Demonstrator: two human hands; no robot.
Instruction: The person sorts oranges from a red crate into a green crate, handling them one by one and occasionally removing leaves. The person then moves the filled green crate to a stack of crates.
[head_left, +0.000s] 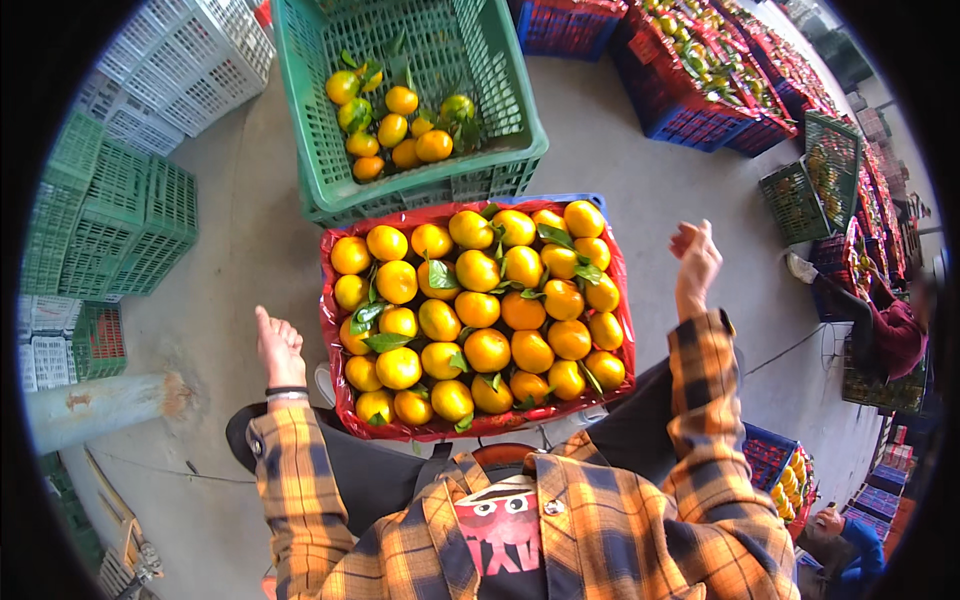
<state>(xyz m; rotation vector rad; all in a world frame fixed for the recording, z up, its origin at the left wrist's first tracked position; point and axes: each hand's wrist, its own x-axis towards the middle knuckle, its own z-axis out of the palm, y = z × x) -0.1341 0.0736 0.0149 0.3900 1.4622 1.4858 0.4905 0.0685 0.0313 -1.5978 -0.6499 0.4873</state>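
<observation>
In front of me sits a blue crate (598, 201) lined with red plastic film (327, 300). Rows of orange citrus fruit (477, 309) fill it, several with green leaves attached. My left hand (279, 349) is held off the crate's left side, fingers loosely curled and one digit extended apart, with nothing in it. Beyond the right side of the crate, my right hand (696, 259) is raised and empty, its fingers partly bent and apart. Neither hand touches the fruit. Just past the lined crate, a green plastic crate (536, 142) holds loose citrus fruit (391, 130), some greenish.
Stacked green crates (127, 214) and white crates (187, 60) stand left, above a rusty pale post (105, 409). Red-lined crates of fruit (697, 67) line the far right. A seated person (896, 334) is at right; another person's blue sleeve (862, 540) shows lower right.
</observation>
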